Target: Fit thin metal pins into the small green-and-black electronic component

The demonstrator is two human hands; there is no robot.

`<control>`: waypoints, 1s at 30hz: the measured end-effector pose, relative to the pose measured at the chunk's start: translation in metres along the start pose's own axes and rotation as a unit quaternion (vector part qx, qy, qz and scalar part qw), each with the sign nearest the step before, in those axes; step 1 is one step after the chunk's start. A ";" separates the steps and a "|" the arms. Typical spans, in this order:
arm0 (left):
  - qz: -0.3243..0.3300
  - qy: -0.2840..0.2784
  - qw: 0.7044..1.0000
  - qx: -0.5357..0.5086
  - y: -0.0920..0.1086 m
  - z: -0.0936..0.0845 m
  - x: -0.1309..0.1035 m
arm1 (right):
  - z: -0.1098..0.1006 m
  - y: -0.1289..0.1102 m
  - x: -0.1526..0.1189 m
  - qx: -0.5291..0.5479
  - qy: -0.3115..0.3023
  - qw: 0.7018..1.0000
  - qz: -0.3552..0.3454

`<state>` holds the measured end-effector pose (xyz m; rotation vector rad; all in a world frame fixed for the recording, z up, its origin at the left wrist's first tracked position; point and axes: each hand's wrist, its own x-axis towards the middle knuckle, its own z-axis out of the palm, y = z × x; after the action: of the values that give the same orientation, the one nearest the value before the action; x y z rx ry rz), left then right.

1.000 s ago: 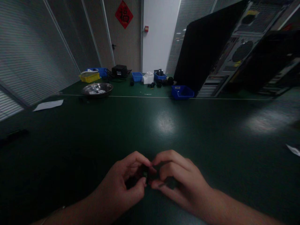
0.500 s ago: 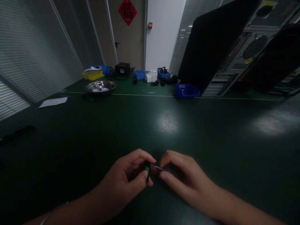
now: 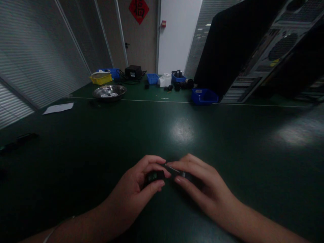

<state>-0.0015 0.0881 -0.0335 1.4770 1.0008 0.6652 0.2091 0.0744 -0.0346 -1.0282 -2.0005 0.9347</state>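
Near the front of the dark green table, my left hand [image 3: 134, 189] is closed on a small black block with a green face [image 3: 153, 176], held between thumb and fingers. Just to its right, my right hand [image 3: 207, 180] pinches a slim, greyish metal tool [image 3: 179, 172]. The tool's thin end points left, close to the left fingertips; its exact kind is too dim to make out, and its rear part is hidden inside the right hand. I cannot tell whether the tool touches the block.
At the back stand a metal bowl [image 3: 109, 98], a yellow bin [image 3: 102, 79], a blue bin [image 3: 204, 98] and a white housing [image 3: 165, 80]. A large computer case [image 3: 227, 54] leans at the right. A paper sheet [image 3: 58, 108] and dark items [image 3: 19, 140] lie left.
The black block has turned from upright to lying sideways in my left fingers. More of the metal tool now shows, and my right fingers have stretched out along it. The view shifted slightly.
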 end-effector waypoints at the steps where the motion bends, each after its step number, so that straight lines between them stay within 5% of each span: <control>1: -0.001 0.006 1.000 -0.002 0.001 0.001 0.000 | 0.000 0.000 0.000 -0.006 -0.006 1.000 -0.001; 16: 0.116 0.049 0.988 0.093 -0.006 0.003 0.004 | -0.004 -0.001 -0.002 -0.148 -0.048 0.988 -0.023; 30: 0.141 0.026 0.984 0.102 0.001 0.002 0.001 | -0.003 0.001 -0.003 -0.104 -0.058 0.993 -0.003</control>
<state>0.0011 0.0879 -0.0326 1.8106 0.9288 0.8264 0.2136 0.0727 -0.0345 -1.0999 -2.2325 0.8114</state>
